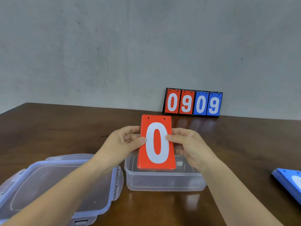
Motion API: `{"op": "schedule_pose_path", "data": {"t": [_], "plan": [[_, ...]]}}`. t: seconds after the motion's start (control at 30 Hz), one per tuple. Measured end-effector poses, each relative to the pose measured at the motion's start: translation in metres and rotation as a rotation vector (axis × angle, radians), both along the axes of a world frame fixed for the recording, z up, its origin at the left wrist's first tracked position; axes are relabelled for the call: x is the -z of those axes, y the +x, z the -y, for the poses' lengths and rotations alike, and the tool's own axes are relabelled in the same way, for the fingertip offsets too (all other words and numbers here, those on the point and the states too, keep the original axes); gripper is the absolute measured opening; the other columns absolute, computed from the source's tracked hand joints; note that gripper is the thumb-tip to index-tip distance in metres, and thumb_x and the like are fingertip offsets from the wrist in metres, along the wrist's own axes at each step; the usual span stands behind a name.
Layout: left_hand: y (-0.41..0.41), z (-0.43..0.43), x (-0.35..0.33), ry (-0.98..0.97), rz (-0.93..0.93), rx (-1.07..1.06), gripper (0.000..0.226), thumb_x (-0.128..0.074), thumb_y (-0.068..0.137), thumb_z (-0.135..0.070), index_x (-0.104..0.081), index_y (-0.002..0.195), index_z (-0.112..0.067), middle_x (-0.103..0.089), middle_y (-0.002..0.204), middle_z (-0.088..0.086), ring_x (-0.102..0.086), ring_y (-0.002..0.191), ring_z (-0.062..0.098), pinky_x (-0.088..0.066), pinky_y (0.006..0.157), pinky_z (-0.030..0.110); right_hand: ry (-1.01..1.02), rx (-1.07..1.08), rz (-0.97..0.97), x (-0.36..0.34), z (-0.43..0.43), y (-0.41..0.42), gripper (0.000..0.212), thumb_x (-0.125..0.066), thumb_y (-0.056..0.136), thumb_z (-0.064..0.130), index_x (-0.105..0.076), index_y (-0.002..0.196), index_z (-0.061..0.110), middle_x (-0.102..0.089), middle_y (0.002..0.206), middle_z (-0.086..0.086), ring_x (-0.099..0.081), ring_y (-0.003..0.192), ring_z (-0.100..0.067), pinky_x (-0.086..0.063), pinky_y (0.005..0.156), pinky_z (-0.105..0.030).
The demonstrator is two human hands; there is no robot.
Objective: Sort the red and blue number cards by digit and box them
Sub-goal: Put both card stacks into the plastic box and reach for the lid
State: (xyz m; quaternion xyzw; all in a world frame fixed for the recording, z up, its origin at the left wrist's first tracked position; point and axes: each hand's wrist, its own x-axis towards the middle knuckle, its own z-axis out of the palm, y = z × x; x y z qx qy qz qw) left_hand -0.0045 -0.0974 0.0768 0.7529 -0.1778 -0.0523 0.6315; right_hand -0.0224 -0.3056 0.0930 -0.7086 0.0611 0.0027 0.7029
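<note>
Head view, looking down on a dark wooden counter (65, 124) set against a grey wall. A clear plastic lid (48, 185) lies flat at the near left, just beside a clear plastic box (162, 183) that stands open at the centre. Nothing shows through the box's walls, though the card in front hides part of its inside. A red card (156, 142) printed with a white 0 is held upright over the box, long axis running top to bottom, lower edge at the box's mouth. The left hand (120, 144) and right hand (190, 145) pinch its two long edges, thumbs on its face, both equally near. The box lies directly below, so the card probably needs tipping flat to go in. A scoreboard stand (193, 102) reading 0 9 0 9 sits at the back. Blue cards (290, 180) lie at the far right edge.
</note>
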Motion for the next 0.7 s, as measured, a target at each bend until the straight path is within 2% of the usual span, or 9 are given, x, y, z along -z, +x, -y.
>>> {"op": "schedule_pose_path", "data": {"t": [0.07,0.13,0.2,0.27,0.37,0.43,0.57,0.63,0.7], "plan": [[0.007,-0.008,0.006,0.111,0.053,-0.050,0.078,-0.075,0.068,-0.045,-0.046,0.138,-0.028,-0.067,0.114,-0.012,-0.063,0.105,0.004,-0.052,0.089,0.021,0.007,0.014,-0.032,0.003,-0.003,0.004,0.022,-0.066,0.088,0.016,-0.066,0.110,0.010,-0.075,0.096,-0.005,-0.073,0.087,-0.022,-0.058,0.082,-0.040],[0.009,-0.013,0.011,0.233,0.070,-0.028,0.103,-0.078,0.056,-0.055,-0.030,0.145,-0.038,-0.043,0.136,-0.026,-0.045,0.121,-0.002,-0.040,0.102,0.025,0.004,0.024,-0.057,0.006,-0.003,0.008,0.024,-0.067,0.088,0.017,-0.066,0.110,0.009,-0.075,0.095,-0.005,-0.073,0.086,-0.022,-0.058,0.081,-0.039],[0.009,-0.017,0.019,0.315,0.048,0.060,0.120,-0.082,0.052,-0.058,-0.010,0.148,-0.046,-0.022,0.144,-0.031,-0.027,0.129,-0.004,-0.031,0.110,0.032,-0.008,0.026,-0.086,0.009,-0.002,0.010,0.024,-0.067,0.088,0.017,-0.066,0.110,0.009,-0.075,0.094,-0.005,-0.073,0.085,-0.021,-0.059,0.079,-0.037],[0.011,-0.021,0.029,0.367,0.034,0.146,0.131,-0.085,0.050,-0.061,0.003,0.146,-0.051,-0.009,0.152,-0.030,-0.021,0.137,-0.002,-0.029,0.112,0.034,-0.031,0.019,-0.121,0.012,-0.001,0.011,0.022,-0.067,0.088,0.017,-0.066,0.109,0.009,-0.075,0.093,-0.004,-0.073,0.084,-0.021,-0.060,0.074,-0.033],[0.013,-0.024,0.038,0.366,0.029,0.213,0.135,-0.086,0.048,-0.062,0.010,0.143,-0.055,-0.007,0.155,-0.029,-0.020,0.141,0.000,-0.029,0.114,0.033,-0.043,0.004,-0.164,0.015,0.001,0.010,0.016,-0.065,0.089,0.014,-0.068,0.104,0.009,-0.075,0.092,-0.006,-0.073,0.082,-0.021,-0.060,0.067,-0.029],[0.014,-0.026,0.040,0.360,0.036,0.231,0.137,-0.087,0.050,-0.058,0.013,0.144,-0.054,-0.006,0.151,-0.036,-0.019,0.139,-0.005,-0.028,0.114,0.031,-0.057,0.010,-0.189,0.016,0.002,0.011,0.014,-0.065,0.089,0.011,-0.068,0.102,0.008,-0.075,0.091,-0.007,-0.073,0.080,-0.022,-0.060,0.064,-0.028],[0.015,-0.027,0.045,0.326,0.039,0.245,0.137,-0.088,0.052,-0.054,0.016,0.142,-0.056,-0.007,0.121,-0.064,-0.024,0.115,-0.032,-0.031,0.106,0.019,-0.102,-0.014,-0.228,0.019,0.003,0.011,0.013,-0.066,0.089,0.011,-0.069,0.101,0.006,-0.075,0.090,-0.007,-0.073,0.080,-0.021,-0.059,0.061,-0.026],[0.015,-0.026,0.047,0.308,0.055,0.240,0.137,-0.088,0.050,-0.057,0.017,0.138,-0.061,-0.004,0.122,-0.064,-0.022,0.113,-0.034,-0.031,0.104,0.016,-0.130,-0.033,-0.239,0.021,0.003,0.011,0.013,-0.066,0.089,0.012,-0.069,0.101,0.007,-0.075,0.090,-0.006,-0.073,0.081,-0.020,-0.058,0.061,-0.025],[0.015,-0.025,0.049,0.274,0.068,0.235,0.137,-0.088,0.048,-0.057,0.017,0.135,-0.065,-0.003,0.126,-0.061,-0.021,0.114,-0.036,-0.031,0.099,0.007,-0.148,-0.042,-0.239,0.023,0.003,0.011,0.013,-0.066,0.089,0.012,-0.069,0.101,0.008,-0.076,0.091,-0.005,-0.073,0.081,-0.020,-0.058,0.061,-0.025]]}}
